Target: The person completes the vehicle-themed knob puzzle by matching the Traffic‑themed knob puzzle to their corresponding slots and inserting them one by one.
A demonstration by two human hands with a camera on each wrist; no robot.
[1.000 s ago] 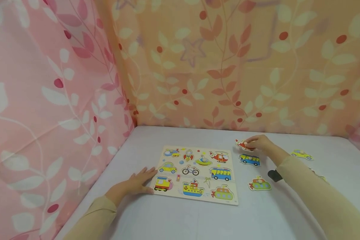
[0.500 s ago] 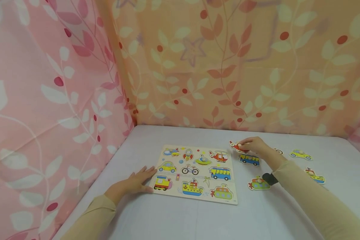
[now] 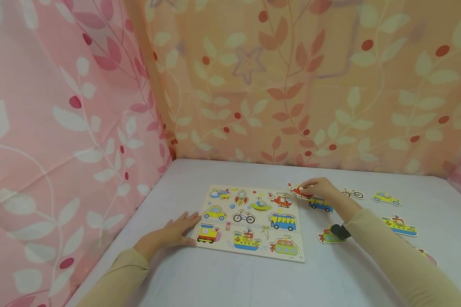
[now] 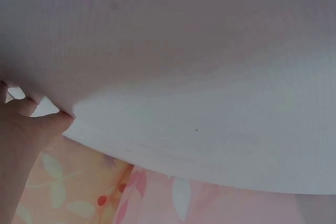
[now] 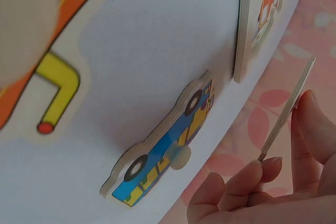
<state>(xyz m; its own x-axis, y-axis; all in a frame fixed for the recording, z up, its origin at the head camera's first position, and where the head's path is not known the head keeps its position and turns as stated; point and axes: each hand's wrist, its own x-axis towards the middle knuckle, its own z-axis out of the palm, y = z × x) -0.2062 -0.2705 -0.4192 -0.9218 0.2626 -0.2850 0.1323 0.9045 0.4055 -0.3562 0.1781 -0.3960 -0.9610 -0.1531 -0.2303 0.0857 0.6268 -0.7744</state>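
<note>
My right hand (image 3: 322, 192) holds a red helicopter puzzle piece (image 3: 296, 190) just past the upper right corner of the wooden puzzle board (image 3: 266, 251). In the right wrist view the helicopter piece (image 5: 287, 109) shows edge-on, pinched between thumb and fingers. My left hand (image 3: 174, 231) rests with fingers spread against the board's left edge; the left wrist view shows its fingertips low over the white cloth. A plane (image 3: 219, 194), a rocket (image 3: 240, 197) and a flying saucer (image 3: 260, 206) with knobs sit in the board's top row. A blue bus piece (image 3: 321, 206) lies beneath the right hand.
Right of the board lie a green submarine piece (image 3: 326, 237), partly hidden by a black object (image 3: 340, 231) at the right wrist, a bicycle (image 3: 352, 194), a yellow car (image 3: 386, 198), a boat (image 3: 401, 227) and a piece (image 3: 427, 256) mostly behind the sleeve. Patterned curtains (image 3: 215, 98) stand behind and left.
My right hand has moved left with the helicopter piece, toward the board's upper right corner. The bicycle and boat pieces have come into sight behind the arm. My left hand has stayed in place.
</note>
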